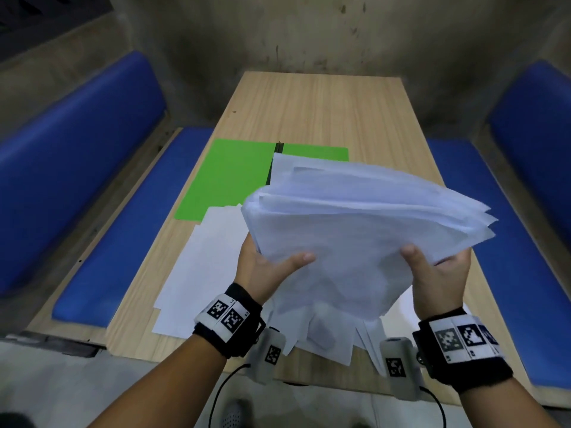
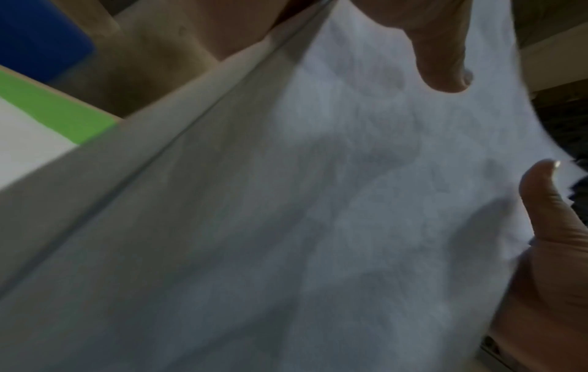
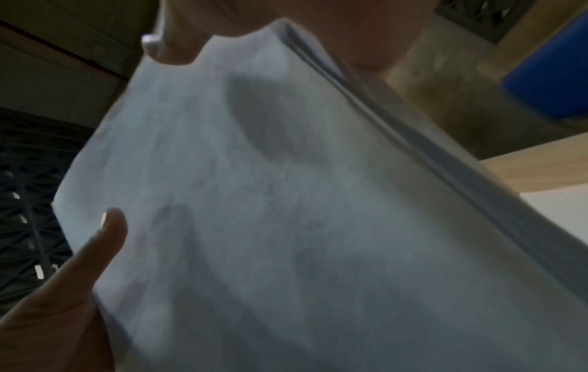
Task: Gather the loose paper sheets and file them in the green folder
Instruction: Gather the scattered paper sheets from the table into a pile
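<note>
A thick stack of white paper sheets is held up above the table, tilted toward me. My left hand grips its near left edge, thumb on top and fingers hidden underneath. My right hand grips the near right edge the same way. The stack fills the left wrist view and the stack fills the right wrist view. The green folder lies open and flat on the table behind the stack, its right half partly hidden by it. More loose sheets lie on the table below my hands.
The wooden table runs away from me to a concrete wall. Blue padded benches flank it on the left and the blue bench on the right. Cables hang from my wrist cameras near the table's front edge.
</note>
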Demonstrator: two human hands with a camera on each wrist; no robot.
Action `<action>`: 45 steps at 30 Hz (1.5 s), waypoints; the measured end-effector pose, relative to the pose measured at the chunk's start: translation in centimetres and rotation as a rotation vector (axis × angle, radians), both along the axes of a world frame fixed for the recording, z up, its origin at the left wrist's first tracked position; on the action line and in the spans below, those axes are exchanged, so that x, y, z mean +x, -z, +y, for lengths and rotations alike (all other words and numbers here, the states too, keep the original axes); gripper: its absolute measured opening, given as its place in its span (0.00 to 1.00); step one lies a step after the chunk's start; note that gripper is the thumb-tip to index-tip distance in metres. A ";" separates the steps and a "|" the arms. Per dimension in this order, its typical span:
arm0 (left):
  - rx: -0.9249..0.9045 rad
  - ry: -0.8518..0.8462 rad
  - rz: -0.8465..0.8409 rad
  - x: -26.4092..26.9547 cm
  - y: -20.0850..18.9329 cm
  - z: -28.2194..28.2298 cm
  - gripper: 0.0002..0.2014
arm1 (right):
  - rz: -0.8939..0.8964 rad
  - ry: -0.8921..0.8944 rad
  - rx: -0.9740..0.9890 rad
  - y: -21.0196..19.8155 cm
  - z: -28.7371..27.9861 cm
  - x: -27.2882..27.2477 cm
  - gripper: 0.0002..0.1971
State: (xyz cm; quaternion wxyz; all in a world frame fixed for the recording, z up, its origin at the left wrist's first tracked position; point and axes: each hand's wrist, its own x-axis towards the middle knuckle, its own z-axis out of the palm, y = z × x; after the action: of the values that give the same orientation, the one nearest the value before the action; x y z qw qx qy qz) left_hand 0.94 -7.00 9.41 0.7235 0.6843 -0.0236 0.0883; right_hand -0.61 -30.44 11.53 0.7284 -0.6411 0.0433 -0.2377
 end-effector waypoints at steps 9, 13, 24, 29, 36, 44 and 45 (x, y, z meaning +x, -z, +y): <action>0.226 0.059 0.190 0.5 5.0 1.0 0.24 | 0.498 -0.189 -0.347 6.0 0.4 -0.6 0.05; 0.531 0.173 0.133 0.6 6.2 3.1 0.28 | 0.556 0.018 -0.264 7.4 -0.3 0.3 0.15; 1.166 -0.154 0.893 1.8 10.8 13.5 0.59 | 0.902 0.113 -0.154 11.2 -2.7 -0.5 0.17; 0.945 -0.165 0.874 2.6 9.4 13.3 0.49 | 1.005 0.067 -0.221 12.3 -2.7 -0.4 0.18; 0.102 -0.423 0.779 -0.2 8.5 11.1 0.13 | 1.061 0.079 -0.198 13.4 -3.7 0.0 0.24; 0.067 -0.530 1.141 -4.8 12.6 8.8 0.41 | 1.136 0.084 -0.101 14.1 -4.9 0.4 0.39; 0.095 -0.534 1.149 -4.7 12.5 8.5 0.41 | 1.136 0.084 -0.107 14.5 -5.0 0.5 0.38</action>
State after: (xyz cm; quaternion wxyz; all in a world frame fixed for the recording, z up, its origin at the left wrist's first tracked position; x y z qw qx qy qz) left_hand -3.78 1.51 -3.08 0.5427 0.6362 0.5359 -0.1166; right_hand -0.10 -35.43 -2.96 0.5475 -0.7018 0.4414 0.1137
